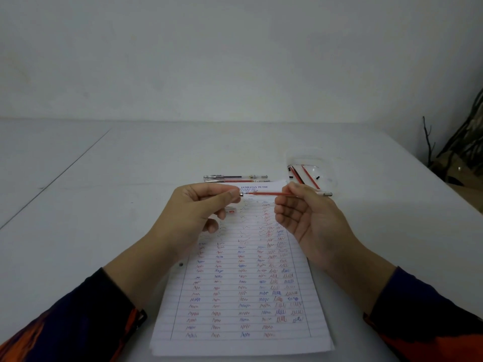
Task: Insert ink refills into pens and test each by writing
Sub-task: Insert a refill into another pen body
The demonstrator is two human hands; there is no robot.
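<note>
Head view looks down on a white table [104, 205] where a person holds a thin red ink refill [264, 193] level above a lined paper pad [243, 283] covered in red and blue test scribbles. Left hand [198, 212], at nine o'clock of the refill, pinches its metal tip end between thumb and forefinger, with a small clear part tucked under the curled lower fingers. Right hand [308, 218], at three o'clock, pinches the refill's other end, palm turned up and its other fingers loosely curled. Two clear-barrelled pens [235, 178] lie side by side at twelve o'clock of the pad. A clear plastic tray [311, 173] at two o'clock holds more red refills.
</note>
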